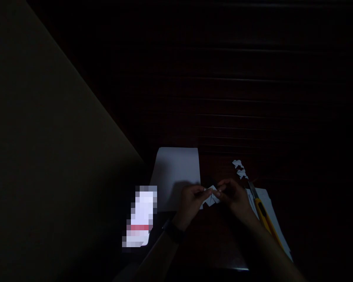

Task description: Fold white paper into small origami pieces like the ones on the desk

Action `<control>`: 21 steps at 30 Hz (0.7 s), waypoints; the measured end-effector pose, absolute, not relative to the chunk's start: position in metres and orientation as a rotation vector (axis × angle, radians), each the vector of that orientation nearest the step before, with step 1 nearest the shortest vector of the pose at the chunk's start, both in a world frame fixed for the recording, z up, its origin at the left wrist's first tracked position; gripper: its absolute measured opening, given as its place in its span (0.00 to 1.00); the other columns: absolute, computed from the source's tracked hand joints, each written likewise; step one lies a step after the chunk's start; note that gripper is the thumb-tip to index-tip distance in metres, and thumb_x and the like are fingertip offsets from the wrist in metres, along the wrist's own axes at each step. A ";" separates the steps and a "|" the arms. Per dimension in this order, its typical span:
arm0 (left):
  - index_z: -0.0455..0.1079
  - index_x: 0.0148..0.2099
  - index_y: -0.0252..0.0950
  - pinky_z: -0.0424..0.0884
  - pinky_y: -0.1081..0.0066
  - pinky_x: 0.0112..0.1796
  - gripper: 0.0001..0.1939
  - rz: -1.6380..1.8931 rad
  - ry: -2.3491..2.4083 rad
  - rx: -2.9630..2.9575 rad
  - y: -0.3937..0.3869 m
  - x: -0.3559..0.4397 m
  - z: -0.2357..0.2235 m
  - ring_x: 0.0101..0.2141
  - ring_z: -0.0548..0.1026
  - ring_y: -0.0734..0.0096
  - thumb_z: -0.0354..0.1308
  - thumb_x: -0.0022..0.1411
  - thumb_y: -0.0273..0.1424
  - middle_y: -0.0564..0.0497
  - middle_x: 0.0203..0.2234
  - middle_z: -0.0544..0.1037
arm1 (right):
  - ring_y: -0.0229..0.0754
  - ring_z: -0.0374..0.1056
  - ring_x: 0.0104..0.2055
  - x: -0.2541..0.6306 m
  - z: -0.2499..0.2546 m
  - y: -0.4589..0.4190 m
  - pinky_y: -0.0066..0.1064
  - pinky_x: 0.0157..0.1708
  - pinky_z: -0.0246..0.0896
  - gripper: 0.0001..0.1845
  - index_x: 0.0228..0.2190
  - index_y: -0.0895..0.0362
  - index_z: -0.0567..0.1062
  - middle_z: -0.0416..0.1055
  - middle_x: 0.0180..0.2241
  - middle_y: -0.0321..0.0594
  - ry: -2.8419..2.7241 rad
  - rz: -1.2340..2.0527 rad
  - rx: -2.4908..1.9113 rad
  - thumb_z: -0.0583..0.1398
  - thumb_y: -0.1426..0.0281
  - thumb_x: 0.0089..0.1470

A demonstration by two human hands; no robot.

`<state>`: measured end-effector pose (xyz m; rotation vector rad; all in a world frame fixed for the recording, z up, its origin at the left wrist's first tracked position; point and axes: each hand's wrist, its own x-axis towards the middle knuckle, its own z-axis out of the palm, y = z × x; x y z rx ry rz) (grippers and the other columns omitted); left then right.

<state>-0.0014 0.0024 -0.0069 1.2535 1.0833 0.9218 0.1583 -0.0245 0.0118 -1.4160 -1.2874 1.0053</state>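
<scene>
The scene is very dark. My left hand and my right hand meet over a dark table and both pinch a small folded white paper piece between their fingertips. A dark watch or band sits on my left wrist. A white sheet of paper lies flat just behind my left hand. A short row of small folded white paper pieces lies behind my right hand.
A yellow utility knife rests on another white sheet to the right of my right forearm. A lit, blurred-out phone screen lies left of my left wrist. A large plain surface fills the left side.
</scene>
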 end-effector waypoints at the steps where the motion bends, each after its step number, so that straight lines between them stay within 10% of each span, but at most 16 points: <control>1: 0.73 0.28 0.33 0.65 0.74 0.26 0.14 0.919 1.097 1.251 0.003 -0.001 -0.007 0.25 0.71 0.70 0.59 0.52 0.40 0.50 0.23 0.75 | 0.41 0.66 0.32 0.158 0.012 -0.025 0.31 0.31 0.62 0.14 0.35 0.55 0.68 0.68 0.29 0.37 -1.313 1.024 -1.410 0.63 0.65 0.46; 21: 0.74 0.31 0.34 0.63 0.76 0.25 0.14 0.763 1.005 1.327 0.001 -0.001 0.004 0.26 0.73 0.70 0.64 0.45 0.40 0.51 0.24 0.76 | 0.38 0.64 0.22 0.169 0.014 -0.025 0.27 0.22 0.57 0.10 0.31 0.56 0.69 0.69 0.20 0.33 -1.314 1.193 -1.470 0.62 0.67 0.45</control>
